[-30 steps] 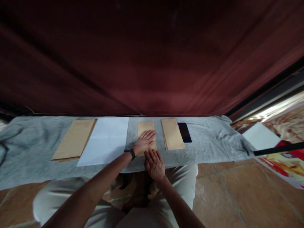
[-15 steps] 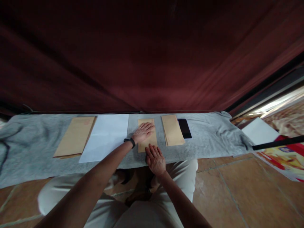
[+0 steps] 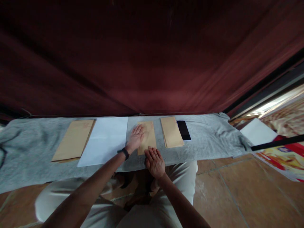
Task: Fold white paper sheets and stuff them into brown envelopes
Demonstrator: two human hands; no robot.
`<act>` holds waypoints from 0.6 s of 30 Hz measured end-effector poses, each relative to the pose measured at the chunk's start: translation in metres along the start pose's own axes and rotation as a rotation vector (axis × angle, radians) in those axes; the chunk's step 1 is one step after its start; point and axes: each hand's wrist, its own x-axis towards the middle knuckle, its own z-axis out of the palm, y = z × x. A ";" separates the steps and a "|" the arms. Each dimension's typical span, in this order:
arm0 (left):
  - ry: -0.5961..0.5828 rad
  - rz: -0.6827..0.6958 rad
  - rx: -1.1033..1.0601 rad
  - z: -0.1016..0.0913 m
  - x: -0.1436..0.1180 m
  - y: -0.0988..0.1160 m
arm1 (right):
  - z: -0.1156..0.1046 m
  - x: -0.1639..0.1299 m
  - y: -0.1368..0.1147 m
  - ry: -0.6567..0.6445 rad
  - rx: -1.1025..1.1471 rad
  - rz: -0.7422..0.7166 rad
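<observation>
Head view, left to right: large brown envelope (image 3: pixel 73 140) and white sheet (image 3: pixel 104 141) on grey cloth (image 3: pixel 28 148), left of centre; left hand (image 3: pixel 135 138) flat, fingers spread, pressing small brown envelope (image 3: pixel 149 136) mid-frame; right hand (image 3: pixel 155 162) flat, touching its near edge; envelope stack (image 3: pixel 171 136), then phone (image 3: pixel 183 130), further right.

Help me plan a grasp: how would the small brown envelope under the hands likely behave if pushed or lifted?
The small brown envelope lies flat and thin on the grey cloth, so it is probably light and would flex if lifted by one edge. The cloth looks soft and wrinkled, so a push may drag it rather than slide cleanly. With the left hand flat on it and the right hand at its near edge, it should stay put.
</observation>
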 end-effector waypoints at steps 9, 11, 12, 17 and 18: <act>-0.123 0.109 0.203 0.018 -0.140 0.030 | 0.002 -0.001 0.003 -0.031 0.002 -0.011; -0.120 0.118 0.226 0.018 -0.142 0.028 | 0.002 0.000 0.003 -0.021 -0.001 -0.006; -0.115 0.122 0.233 0.018 -0.142 0.027 | 0.002 0.000 0.002 -0.015 -0.003 -0.006; -0.035 0.127 0.275 0.017 -0.146 0.021 | -0.002 -0.012 0.009 0.042 -0.008 0.048; -0.012 0.127 0.285 0.017 -0.148 0.021 | -0.004 -0.016 0.012 0.060 -0.008 0.073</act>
